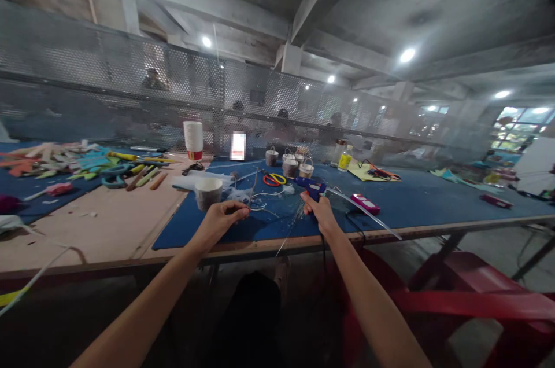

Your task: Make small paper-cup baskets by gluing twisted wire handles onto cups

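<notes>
My left hand (223, 216) pinches a thin stick or wire (252, 188) that stands up from the blue mat (416, 200), fingers closed on its lower end. My right hand (318, 208) is wrapped round the grip of a blue hot glue gun (310, 185), whose nozzle points left toward the stick. The gun's black cord (323, 252) hangs down over the table edge. A paper cup (208, 192) stands just beyond my left hand. Thin clear strips and threads (277, 206) lie between my hands.
Yellow-and-red scissors (274, 179), small tins with handles (290, 164), a stack of white cups (193, 138), a yellow bottle (345, 159), a pink object (365, 203) and a clear strip (368, 213) lie on the table. Coloured pieces (65, 162) crowd the left. Red chairs (459, 293) stand right. People sit behind a mesh screen (130, 84).
</notes>
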Tool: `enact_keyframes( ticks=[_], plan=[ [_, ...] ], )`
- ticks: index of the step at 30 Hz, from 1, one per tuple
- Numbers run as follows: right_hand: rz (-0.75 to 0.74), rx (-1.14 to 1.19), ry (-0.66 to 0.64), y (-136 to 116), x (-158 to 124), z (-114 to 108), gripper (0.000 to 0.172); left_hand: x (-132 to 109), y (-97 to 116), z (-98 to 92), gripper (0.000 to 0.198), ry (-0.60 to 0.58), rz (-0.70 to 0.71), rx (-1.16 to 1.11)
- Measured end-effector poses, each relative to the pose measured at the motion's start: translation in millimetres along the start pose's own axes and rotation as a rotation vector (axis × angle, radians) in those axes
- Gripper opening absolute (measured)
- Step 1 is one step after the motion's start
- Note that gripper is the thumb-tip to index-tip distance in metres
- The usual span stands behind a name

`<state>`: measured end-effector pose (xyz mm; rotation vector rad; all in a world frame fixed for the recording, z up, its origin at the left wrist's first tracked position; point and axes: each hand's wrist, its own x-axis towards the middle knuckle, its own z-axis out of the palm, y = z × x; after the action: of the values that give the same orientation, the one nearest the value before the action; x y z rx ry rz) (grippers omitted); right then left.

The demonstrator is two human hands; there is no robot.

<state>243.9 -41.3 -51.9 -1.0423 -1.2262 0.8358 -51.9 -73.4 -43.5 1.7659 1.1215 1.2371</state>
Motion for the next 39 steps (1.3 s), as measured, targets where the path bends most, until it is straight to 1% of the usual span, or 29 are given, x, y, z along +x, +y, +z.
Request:
enact_keyframes(
  ticks=[7,12,17,24,31,35,39],
  plan=[
    [0.003,-0.015,0.010,3,2,0,0.039,1,-2,0.5,0.035,-0.028,0.008,-0.010],
    [0.019,-0.106,0.029,12,8,-3,0.034,2,-5,0.9,0.032,-0.048,0.007,-0.022],
    [0.030,-0.204,0.048,17,13,-6,0.032,4,-10,1.0,0.034,-0.060,0.006,-0.028],
    [0.050,-0.309,0.056,14,15,-5,0.031,6,-12,1.8,0.034,-0.069,0.011,0.059],
    [0.092,-0.477,0.103,3,18,-14,0.041,5,-10,1.2,0.037,-0.071,0.009,0.122],
    [0.165,-0.503,0.049,-8,18,-20,0.044,7,-12,0.9,0.037,-0.081,0.010,0.113],
    [0.220,-0.517,-0.069,-18,22,-27,0.039,10,-17,1.2,0.034,-0.087,0.010,0.103]
  ],
)
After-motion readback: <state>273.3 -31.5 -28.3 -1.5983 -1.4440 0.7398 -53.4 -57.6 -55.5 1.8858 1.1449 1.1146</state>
